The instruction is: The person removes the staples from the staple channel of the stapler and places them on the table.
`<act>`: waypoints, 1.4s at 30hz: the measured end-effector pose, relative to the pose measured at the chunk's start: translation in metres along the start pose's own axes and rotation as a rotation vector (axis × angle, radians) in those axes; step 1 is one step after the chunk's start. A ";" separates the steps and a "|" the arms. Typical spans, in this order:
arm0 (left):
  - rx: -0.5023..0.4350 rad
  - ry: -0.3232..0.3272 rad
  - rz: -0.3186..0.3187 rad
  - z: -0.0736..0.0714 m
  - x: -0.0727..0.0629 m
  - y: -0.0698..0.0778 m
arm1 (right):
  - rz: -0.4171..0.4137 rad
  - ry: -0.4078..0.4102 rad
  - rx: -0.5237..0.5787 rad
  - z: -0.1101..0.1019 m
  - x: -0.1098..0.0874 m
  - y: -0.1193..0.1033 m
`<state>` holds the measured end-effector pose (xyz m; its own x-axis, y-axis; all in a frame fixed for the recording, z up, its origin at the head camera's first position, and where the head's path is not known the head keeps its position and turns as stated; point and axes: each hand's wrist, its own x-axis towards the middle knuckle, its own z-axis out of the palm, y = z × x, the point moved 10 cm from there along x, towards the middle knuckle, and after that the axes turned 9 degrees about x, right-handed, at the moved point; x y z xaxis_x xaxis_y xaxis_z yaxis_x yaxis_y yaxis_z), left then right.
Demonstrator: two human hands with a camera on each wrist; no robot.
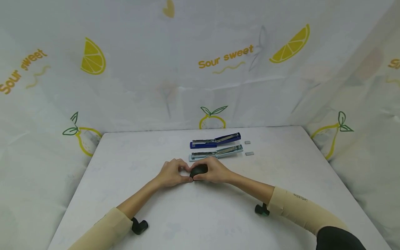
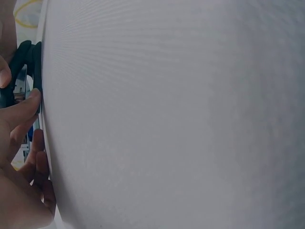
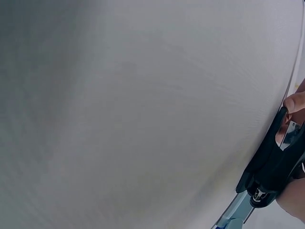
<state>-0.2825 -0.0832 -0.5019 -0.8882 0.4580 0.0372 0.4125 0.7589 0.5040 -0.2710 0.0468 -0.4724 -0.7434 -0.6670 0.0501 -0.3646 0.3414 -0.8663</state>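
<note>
A small black stapler point(image 1: 199, 169) is between the two hands, near the middle of the white table. My right hand point(image 1: 215, 171) grips its right part, thumb in front and fingers behind. At its left end my left hand point(image 1: 172, 173) pinches with thumb and fingertips. In the right wrist view the black stapler point(image 3: 268, 164) shows a gap between its two arms, with a shiny metal piece inside and a metal hinge at the near end. The left thumb point(image 2: 34, 98) lies against one dark arm in the left wrist view.
Behind the hands, a light blue stapler point(image 1: 215, 152) and a dark blue stapler point(image 1: 229, 138) lie unfolded. Two small grey staple blocks, one far point(image 1: 247, 142) and one nearer point(image 1: 249, 153), lie right of them. A white printed cloth point(image 1: 140, 86) hangs behind the table point(image 1: 203, 215).
</note>
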 end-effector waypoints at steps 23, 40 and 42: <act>-0.010 -0.010 0.004 0.000 0.003 0.000 | -0.002 0.012 0.015 -0.002 -0.001 -0.001; -0.007 -0.012 0.013 -0.001 0.001 0.001 | 0.018 0.046 0.079 -0.010 -0.005 -0.001; -0.002 -0.010 0.012 -0.001 0.000 0.000 | 0.004 0.054 0.106 -0.011 -0.007 -0.004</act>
<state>-0.2830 -0.0835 -0.5010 -0.8811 0.4717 0.0349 0.4228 0.7523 0.5053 -0.2709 0.0576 -0.4637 -0.7749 -0.6281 0.0710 -0.3025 0.2699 -0.9141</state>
